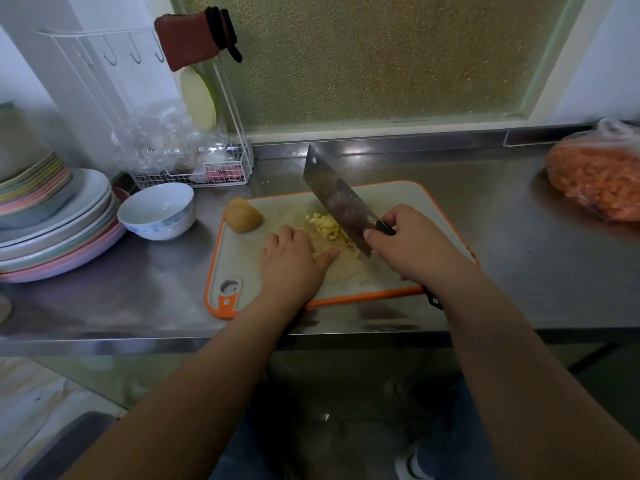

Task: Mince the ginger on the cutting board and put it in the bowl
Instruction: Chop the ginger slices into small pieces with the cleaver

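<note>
Stainless steel counter (485, 209) under a frosted window carries everything. Task's thing first: pale yellow chopped ginger pile (327, 228) sits mid grey cutting board w/ orange rim (408, 202), pieces still coarse, so mincing looks only partly done. More ginger seems tucked under the left hand (294, 258), whose fingers are curled down on it, thumb stretched out toward the blade. Right hand (412, 244) is wrapped round the black handle of a wide steel cleaver (337, 197), blade raised at an angle, heel low by the pile. Brown unpeeled ginger chunk (242, 215) rests at the board's far left corner, apart from the pile. White bowl w/ blue pattern (157, 211) stands just off the board to the left, nothing visible in it, leaning against a stack of pastel plates (52, 230).

Risks, as I judge: left thumb sticks out near the cut line, so a fast chop could nick it; bits may scatter off the board's edge; the bowl is tilted on the plates & could tip when ginger is scraped in.
</note>
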### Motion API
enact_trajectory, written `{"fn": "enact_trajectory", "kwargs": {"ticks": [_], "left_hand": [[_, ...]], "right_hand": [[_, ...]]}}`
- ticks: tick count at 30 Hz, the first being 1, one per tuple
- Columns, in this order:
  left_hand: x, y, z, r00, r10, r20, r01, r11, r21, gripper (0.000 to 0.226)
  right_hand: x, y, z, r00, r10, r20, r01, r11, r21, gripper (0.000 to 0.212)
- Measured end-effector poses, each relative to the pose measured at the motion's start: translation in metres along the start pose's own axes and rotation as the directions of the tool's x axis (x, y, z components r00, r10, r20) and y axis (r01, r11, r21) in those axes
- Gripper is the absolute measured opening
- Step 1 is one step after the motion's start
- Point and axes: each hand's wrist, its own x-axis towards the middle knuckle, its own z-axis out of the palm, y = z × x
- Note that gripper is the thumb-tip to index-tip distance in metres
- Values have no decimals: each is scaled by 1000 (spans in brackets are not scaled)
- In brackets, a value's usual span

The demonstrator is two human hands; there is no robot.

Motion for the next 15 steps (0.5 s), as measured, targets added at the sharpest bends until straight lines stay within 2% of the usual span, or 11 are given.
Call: {"fn": "enact_trajectory", "kwargs": {"ticks": [3,5,7,11,15], "left_hand": [[2,-3,-14,990,20,141,-9,997,-83,63],[10,-16,-26,954,108,280,-56,981,-186,56],[19,-31,-33,915,192,354,-96,958,-271,48],[19,-35,-28,932,233,278,-132,931,-340,39],[13,-25,-21,976,165,141,-110,936,-333,24]], "right_hand": [[-4,-3,1,999,3,50,-1,998,-57,18],[-7,-4,-1,998,11,65,-6,997,-78,22],[-9,-4,-2,998,16,68,-10,997,-81,24],[-9,-7,1,997,28,72,-22,996,-81,25],[-8,-7,1,997,39,68,-32,994,-103,20]]}}
